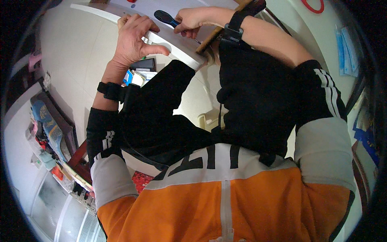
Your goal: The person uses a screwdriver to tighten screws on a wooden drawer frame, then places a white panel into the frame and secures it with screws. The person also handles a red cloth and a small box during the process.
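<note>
My left hand (135, 38) grips the edge of a white board (177, 50) near the top of the view, fingers over its far side and thumb on the near face. My right hand (191, 22) is closed around a screwdriver with a black and blue handle (164, 17), its thin shaft pointing down toward the board next to a wooden strip (211, 38). Both wrists carry black straps. My black trousers and an orange, grey and black jacket fill the lower view.
A pale tiled floor (76, 52) lies at the left. A low shelf with shoes (48, 125) and clutter stands at the far left. A dark flat case and small boxes (141, 70) lie on the floor beneath the board. A white wall with a red ring (312, 6) is top right.
</note>
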